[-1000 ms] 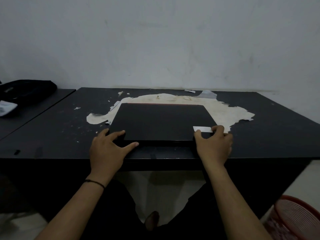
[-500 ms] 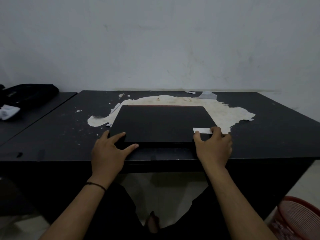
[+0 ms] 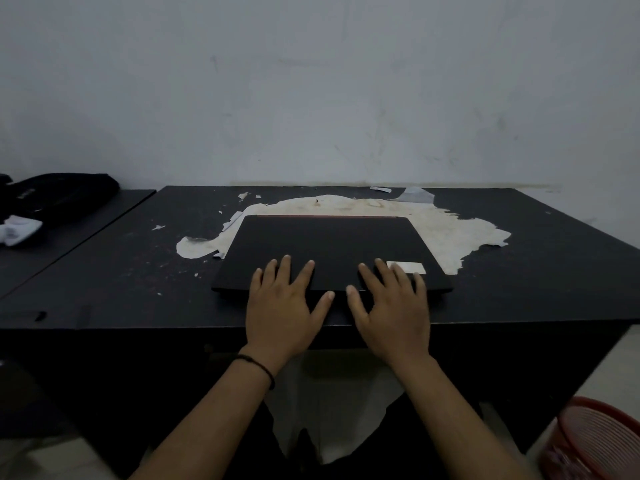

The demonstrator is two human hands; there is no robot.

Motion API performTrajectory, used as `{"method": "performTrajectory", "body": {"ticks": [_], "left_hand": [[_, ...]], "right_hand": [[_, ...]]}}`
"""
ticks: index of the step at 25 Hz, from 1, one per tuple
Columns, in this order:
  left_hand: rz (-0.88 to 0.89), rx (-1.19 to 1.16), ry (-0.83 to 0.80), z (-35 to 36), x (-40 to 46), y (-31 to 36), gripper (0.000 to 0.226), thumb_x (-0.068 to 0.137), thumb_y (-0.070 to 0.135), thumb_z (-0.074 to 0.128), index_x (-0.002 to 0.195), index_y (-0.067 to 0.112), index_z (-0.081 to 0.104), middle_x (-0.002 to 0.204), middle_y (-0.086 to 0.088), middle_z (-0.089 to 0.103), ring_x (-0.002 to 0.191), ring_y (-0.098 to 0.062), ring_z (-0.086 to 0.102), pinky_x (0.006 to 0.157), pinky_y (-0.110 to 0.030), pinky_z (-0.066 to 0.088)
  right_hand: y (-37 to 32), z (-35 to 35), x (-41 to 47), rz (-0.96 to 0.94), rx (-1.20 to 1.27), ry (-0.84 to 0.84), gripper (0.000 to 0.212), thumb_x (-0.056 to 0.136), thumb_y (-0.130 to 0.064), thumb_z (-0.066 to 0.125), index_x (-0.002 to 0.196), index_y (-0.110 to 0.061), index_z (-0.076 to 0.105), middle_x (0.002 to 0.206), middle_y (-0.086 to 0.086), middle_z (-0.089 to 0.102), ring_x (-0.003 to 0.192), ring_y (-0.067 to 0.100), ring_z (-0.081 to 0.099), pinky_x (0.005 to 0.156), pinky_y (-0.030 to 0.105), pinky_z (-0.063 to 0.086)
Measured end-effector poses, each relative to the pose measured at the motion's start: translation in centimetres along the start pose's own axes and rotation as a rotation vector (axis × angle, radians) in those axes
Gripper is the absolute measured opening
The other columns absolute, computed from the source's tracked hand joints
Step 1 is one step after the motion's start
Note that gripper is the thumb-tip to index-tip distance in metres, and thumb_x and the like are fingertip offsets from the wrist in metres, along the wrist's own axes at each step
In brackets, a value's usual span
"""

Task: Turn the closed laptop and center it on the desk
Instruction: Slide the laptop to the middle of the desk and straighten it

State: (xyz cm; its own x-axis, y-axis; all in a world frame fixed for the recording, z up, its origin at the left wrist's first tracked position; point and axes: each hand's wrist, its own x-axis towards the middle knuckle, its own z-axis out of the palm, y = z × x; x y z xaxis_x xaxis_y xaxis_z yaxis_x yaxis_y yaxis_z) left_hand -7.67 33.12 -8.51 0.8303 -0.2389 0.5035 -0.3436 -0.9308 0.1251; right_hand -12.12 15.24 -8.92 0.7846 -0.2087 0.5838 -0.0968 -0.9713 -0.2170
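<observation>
Head cam on my end: closed laptop (image 3: 329,251) sits mid-frame on the desk (image 3: 104,271), square to the near edge.

> hands?

Left hand (image 3: 282,306) and right hand (image 3: 391,310) both splayed flat, fingers resting on the lid's near edge, gripping nothing.

Bare worktop (image 3: 519,271) is left at frame right and left of the laptop (image 3: 329,251); only paper scraps (image 3: 242,195) lie upper centre.
</observation>
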Motion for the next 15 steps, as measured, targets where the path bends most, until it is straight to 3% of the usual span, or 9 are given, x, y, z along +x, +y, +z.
{"method": "performTrajectory", "body": {"ticks": [5,9,11,15], "left_hand": [[-0.014,-0.006,-0.025,0.1,0.1,-0.2,0.08,0.087,0.081,0.018,0.153,0.039,0.037,0.161,-0.007,0.039,0.149,-0.028,0.033,0.123,-0.046,0.021],[-0.132,0.0,-0.017,-0.5,0.2,-0.3,0.087,0.078,0.093,0.015,0.148,0.048,0.041,0.16,0.004,0.04,0.148,-0.029,0.029,0.121,-0.056,0.007],[-0.179,0.03,-0.032,-0.4,0.2,-0.3,0.09,0.073,0.097,0.011,0.147,0.052,0.039,0.16,0.006,0.038,0.148,-0.033,0.025,0.117,-0.063,0.001],[-0.172,0.048,-0.029,-0.3,0.1,0.0,0.091,0.073,0.097,0.009,0.145,0.052,0.041,0.159,0.005,0.042,0.147,-0.035,0.029,0.116,-0.065,0.009]], "right_hand": [[-0.7,0.3,-1.0,-0.004,0.004,0.039,0.06,0.088,-0.064,0.04,0.139,-0.035,0.054,0.15,-0.001,0.051,0.141,0.025,0.038,0.118,0.056,0.017],[0.7,-0.6,0.1,0.301,-0.005,-0.049,0.096,0.062,-0.1,0.031,0.139,-0.046,0.048,0.158,-0.002,0.035,0.148,0.035,0.016,0.114,0.069,0.007],[1.4,-1.0,0.8,0.304,0.038,-0.13,0.105,0.056,-0.103,0.03,0.141,-0.044,0.045,0.162,-0.002,0.029,0.15,0.035,0.008,0.116,0.068,0.012],[1.7,-1.2,1.0,0.263,0.054,-0.165,0.11,0.056,-0.103,0.026,0.146,-0.041,0.04,0.164,-0.002,0.023,0.152,0.029,0.002,0.116,0.067,0.012]]}}
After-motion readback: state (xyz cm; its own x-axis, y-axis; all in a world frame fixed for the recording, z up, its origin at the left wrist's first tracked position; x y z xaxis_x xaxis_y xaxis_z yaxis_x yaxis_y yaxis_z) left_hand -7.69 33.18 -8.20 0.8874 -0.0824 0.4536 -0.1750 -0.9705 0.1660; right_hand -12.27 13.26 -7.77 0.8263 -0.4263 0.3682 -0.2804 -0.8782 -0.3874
